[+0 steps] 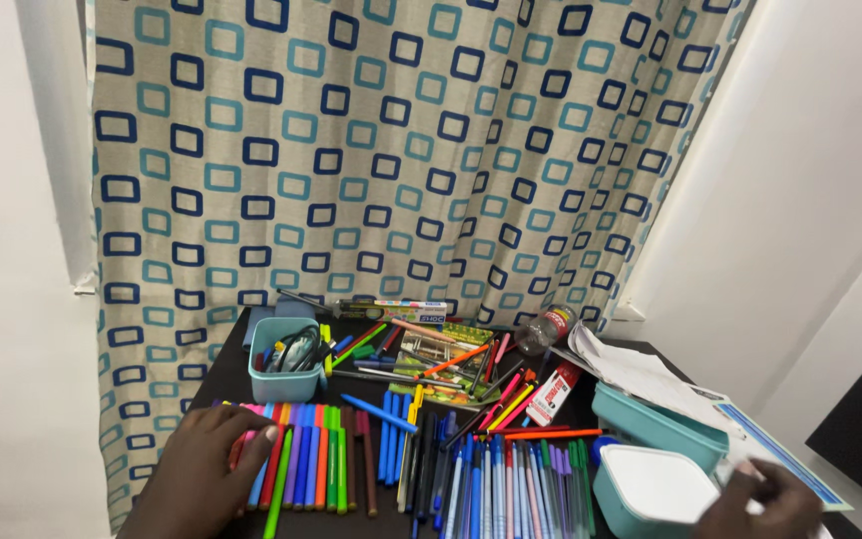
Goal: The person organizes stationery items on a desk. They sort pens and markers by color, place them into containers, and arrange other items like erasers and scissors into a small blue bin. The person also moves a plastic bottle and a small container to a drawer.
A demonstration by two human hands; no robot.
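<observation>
Left hand (202,469) on felt pens (301,459), right hand (760,504) touching teal box (650,489)

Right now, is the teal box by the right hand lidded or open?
Lidded: a white lid covers the teal box, hiding its inside, beside the right hand.

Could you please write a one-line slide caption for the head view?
Left hand rests on a row of coloured pens; right hand touches a teal box.
</observation>
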